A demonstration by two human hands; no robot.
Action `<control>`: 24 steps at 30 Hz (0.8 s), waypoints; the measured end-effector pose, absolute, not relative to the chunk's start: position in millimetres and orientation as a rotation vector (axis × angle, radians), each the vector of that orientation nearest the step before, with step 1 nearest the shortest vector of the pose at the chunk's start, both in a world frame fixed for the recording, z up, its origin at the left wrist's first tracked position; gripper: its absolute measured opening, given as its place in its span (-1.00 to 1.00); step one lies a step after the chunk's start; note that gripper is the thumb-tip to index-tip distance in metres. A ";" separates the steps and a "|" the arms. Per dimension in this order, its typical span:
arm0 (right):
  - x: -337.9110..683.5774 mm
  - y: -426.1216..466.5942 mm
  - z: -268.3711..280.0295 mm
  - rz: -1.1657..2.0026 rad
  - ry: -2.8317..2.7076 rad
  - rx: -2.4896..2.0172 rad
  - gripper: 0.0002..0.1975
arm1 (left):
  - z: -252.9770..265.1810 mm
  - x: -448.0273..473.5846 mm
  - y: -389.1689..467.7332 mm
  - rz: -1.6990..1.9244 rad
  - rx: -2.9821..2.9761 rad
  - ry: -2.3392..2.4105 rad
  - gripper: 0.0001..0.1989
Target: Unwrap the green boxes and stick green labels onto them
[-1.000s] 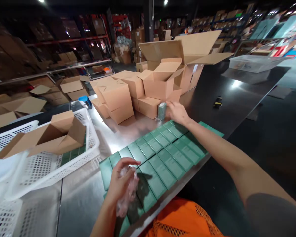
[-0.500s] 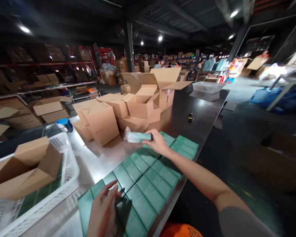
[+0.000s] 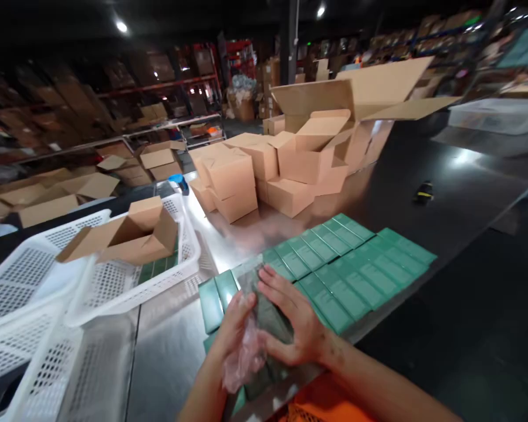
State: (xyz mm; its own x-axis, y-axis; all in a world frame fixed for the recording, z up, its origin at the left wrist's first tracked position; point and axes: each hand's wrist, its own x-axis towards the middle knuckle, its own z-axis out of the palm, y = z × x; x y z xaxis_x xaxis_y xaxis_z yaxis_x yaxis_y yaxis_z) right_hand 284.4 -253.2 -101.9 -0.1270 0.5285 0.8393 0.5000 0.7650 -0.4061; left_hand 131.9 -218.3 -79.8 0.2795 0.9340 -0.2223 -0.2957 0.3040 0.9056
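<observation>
Both hands meet over the near rows of flat green boxes (image 3: pixel 334 293) on the metal table. My left hand (image 3: pixel 233 328) is closed on a crumpled clear plastic bag (image 3: pixel 244 360), which bunches below its fingers. My right hand (image 3: pixel 297 322) grips a dark green box (image 3: pixel 270 310) from the right, thumb on the near side and fingers over its far end. Clear plastic also shows at the far end of this box, between the hands. Blur hides how much of the box the plastic covers.
White perforated baskets (image 3: pixel 189 264) stand at left, one bearing an open carton (image 3: pixel 136 240) above green boxes. Brown cartons (image 3: pixel 233 181) are piled beyond the rows, near a large open carton (image 3: pixel 317 97). A small black-and-yellow object (image 3: pixel 423 192) lies at right.
My right hand has come back from the far end of the rows with the plastic-wrapped box to meet my left hand, which has closed on the plastic. The view has swung left.
</observation>
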 end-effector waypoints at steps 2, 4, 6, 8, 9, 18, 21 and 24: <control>284.1 -253.1 -103.7 -0.059 -1.618 -0.782 -0.42 | -82.1 132.8 -216.8 0.974 0.819 0.909 -0.59; 282.8 -254.4 -108.1 -0.175 -1.502 -0.764 -0.63 | -85.8 133.9 -216.4 0.930 0.764 0.860 -0.52; 281.1 -255.5 -112.0 -0.272 -1.466 -0.733 -0.76 | -88.7 135.3 -216.4 0.881 0.717 0.811 -0.43; 279.7 -255.9 -113.1 -0.335 -1.453 -0.700 -0.81 | -89.3 136.2 -216.4 0.855 0.687 0.767 -0.39; 279.1 -255.9 -112.4 -0.346 -1.446 -0.703 -0.81 | -88.7 136.3 -216.5 0.839 0.674 0.743 -0.39; 284.4 -261.3 -104.7 -0.230 -1.511 -0.850 -0.78 | -81.5 135.8 -228.8 0.727 0.854 0.763 -0.66; 288.1 -261.8 -114.8 -0.385 -1.461 -0.780 -0.80 | -84.5 136.3 -227.4 0.613 0.833 0.736 -0.49; 286.6 -262.0 -122.5 -0.388 -1.464 -0.745 -0.71 | -83.7 135.1 -225.3 0.584 0.908 0.785 -0.32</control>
State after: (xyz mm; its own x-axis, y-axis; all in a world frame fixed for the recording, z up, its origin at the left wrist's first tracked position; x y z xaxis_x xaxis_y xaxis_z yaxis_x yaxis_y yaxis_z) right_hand 286.6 -262.0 -122.5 0.1004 0.1993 0.9748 0.6556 0.7237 -0.2155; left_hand 135.1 -225.3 -83.7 0.5886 0.7317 -0.3437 -0.1191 0.4990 0.8584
